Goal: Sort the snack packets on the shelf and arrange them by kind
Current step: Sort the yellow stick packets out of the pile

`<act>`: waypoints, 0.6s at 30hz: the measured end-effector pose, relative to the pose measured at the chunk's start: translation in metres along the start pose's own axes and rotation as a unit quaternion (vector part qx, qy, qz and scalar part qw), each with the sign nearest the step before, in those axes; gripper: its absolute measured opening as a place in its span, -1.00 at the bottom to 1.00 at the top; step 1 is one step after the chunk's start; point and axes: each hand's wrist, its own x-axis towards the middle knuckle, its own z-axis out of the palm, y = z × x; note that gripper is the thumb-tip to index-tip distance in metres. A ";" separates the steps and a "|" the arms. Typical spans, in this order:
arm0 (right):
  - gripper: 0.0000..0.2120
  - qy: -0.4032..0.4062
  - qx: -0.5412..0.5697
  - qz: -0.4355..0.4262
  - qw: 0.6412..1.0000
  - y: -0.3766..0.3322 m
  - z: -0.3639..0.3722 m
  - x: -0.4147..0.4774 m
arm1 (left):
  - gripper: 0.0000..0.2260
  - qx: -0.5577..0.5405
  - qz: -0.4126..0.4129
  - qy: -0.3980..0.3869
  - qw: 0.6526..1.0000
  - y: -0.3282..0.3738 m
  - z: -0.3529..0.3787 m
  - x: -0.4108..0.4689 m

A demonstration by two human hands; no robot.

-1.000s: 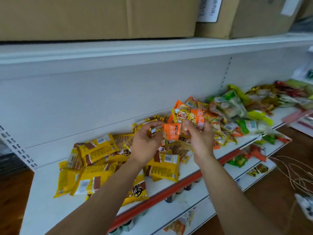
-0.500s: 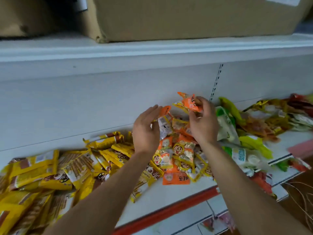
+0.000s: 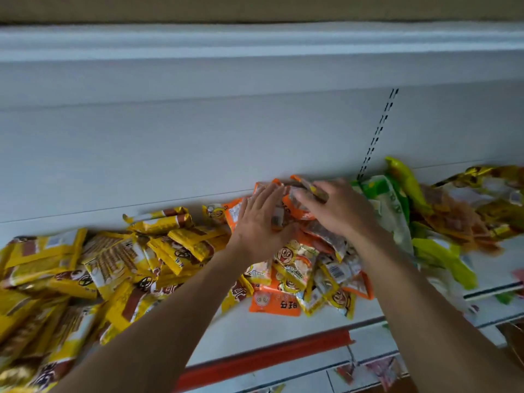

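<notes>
Snack packets lie in heaps on a white shelf [image 3: 283, 327]. Yellow-and-brown packets [image 3: 113, 259] fill the left. Small orange and yellow cartoon-face packets [image 3: 295, 268] are piled in the middle. Green packets [image 3: 391, 205] and golden-brown ones [image 3: 467, 205] lie to the right. My left hand [image 3: 261, 222] rests flat, fingers straight, on the back of the orange pile. My right hand [image 3: 337, 211] is close beside it, pinching an orange packet [image 3: 309, 185] low over the pile near the back wall.
The white back wall has a slotted upright [image 3: 377, 131] just right of my hands. An upper shelf [image 3: 255, 43] overhangs. A red price strip [image 3: 269, 355] runs along the front edge, and a lower shelf [image 3: 377, 370] with more packets shows below.
Both hands have dropped onto the orange pile at the back of the shelf. The right hand has brought its orange packet down from the air to the pile. The view has moved closer.
</notes>
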 end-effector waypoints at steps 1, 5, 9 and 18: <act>-0.32 0.021 -0.013 -0.003 1.000 -0.003 -0.001 0.000 | -0.31 0.008 -0.005 0.000 1.000 0.000 -0.002 -0.001; -0.40 0.070 -0.078 -0.008 0.994 -0.017 -0.001 -0.001 | -0.38 0.012 -0.027 0.006 1.000 0.005 -0.015 -0.006; -0.49 0.100 -0.108 -0.003 0.989 -0.031 0.001 0.000 | -0.50 0.079 -0.019 -0.004 0.997 0.004 -0.042 -0.015; -0.60 0.098 -0.032 -0.080 0.991 -0.132 0.029 -0.021 | -0.72 0.185 -0.033 -0.017 0.982 -0.032 -0.137 -0.065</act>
